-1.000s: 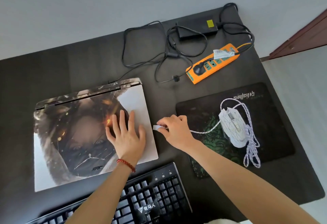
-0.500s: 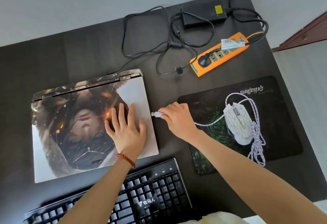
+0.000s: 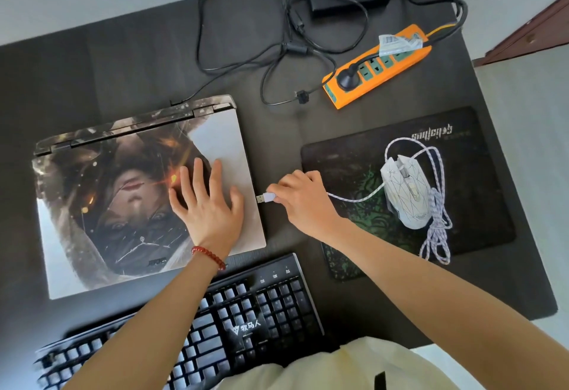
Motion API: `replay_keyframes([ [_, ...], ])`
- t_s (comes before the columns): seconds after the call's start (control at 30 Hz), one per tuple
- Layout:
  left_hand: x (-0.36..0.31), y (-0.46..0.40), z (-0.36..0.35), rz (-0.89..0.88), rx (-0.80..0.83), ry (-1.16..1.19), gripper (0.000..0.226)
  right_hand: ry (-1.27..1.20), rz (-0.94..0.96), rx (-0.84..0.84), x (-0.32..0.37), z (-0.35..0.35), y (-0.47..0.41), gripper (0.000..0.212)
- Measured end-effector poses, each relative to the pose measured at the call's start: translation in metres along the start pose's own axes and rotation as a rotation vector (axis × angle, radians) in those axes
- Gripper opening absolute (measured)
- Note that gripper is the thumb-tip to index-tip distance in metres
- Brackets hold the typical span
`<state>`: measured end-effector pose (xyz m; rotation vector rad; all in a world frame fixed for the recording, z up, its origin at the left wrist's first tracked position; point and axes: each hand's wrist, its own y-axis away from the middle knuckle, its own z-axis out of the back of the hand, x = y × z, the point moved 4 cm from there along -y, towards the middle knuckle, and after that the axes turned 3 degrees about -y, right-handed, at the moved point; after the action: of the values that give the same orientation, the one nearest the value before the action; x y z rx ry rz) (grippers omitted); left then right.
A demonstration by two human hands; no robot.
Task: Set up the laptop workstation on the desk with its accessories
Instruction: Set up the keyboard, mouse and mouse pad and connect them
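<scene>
Desk [image 3: 92, 75], black, against grey wall; left hand [image 3: 209, 207] flat on laptop [image 3: 101, 204], right hand [image 3: 304, 201] pinching USB plug [image 3: 265, 197]

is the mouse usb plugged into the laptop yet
Not yet. The right hand pinches the USB plug, its metal tip bare just short of the closed laptop.

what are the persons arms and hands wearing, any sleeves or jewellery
Both forearms are bare, with no sleeves in view. The left hand has a red beaded bracelet around its wrist. The right hand shows no ring, watch or band. No gloves on either.
</scene>
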<state>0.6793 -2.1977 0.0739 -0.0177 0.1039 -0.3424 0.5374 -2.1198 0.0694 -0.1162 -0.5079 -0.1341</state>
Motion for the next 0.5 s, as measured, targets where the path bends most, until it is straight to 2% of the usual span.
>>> replay_keyframes([
  [0.33,0.0,-0.002,-0.001,-0.001,-0.044,-0.013,0.049,-0.057,-0.183,-0.053,-0.003,0.002,-0.036,0.015],
  [0.5,-0.007,-0.017,0.002,0.09,-0.063,0.039,0.043,-0.005,-0.1,-0.05,0.0,-0.002,-0.013,0.033],
])
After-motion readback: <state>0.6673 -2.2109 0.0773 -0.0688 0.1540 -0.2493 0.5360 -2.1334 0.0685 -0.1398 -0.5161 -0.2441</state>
